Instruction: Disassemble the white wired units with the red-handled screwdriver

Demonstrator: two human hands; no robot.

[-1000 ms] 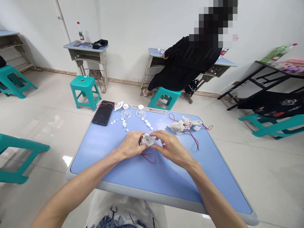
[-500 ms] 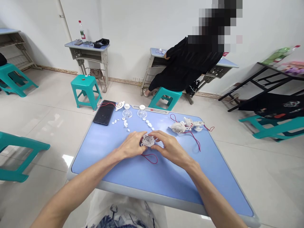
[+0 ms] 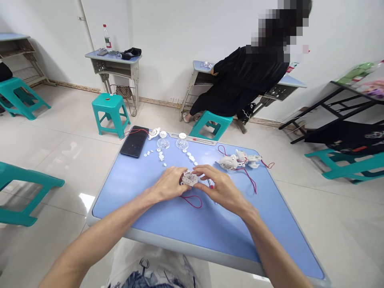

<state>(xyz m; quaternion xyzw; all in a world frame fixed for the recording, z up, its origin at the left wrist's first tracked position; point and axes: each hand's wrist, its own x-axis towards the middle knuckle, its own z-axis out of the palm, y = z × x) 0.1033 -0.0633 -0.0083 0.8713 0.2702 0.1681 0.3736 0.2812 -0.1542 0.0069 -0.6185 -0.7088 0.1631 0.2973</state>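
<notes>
My left hand (image 3: 168, 185) and my right hand (image 3: 220, 187) both grip a small white round plastic part (image 3: 189, 178) on the blue table (image 3: 150, 208), fingers pinched around its edges. A thin red wire (image 3: 195, 201) loops from the part toward me. A red-tipped tool (image 3: 211, 184) shows between my right fingers. Beyond my hands lie several small white discs (image 3: 192, 158) and two clear domes (image 3: 163, 144).
A black phone (image 3: 135, 141) lies at the table's far left. More white parts with red wires (image 3: 238, 161) sit at the far right. A person in black sits on a teal stool (image 3: 211, 122) at a desk behind. Teal stools (image 3: 111, 112) stand around.
My hands stay on the white part with only slight finger shifts. The view has drifted a little, so everything sits slightly lower and to the right.
</notes>
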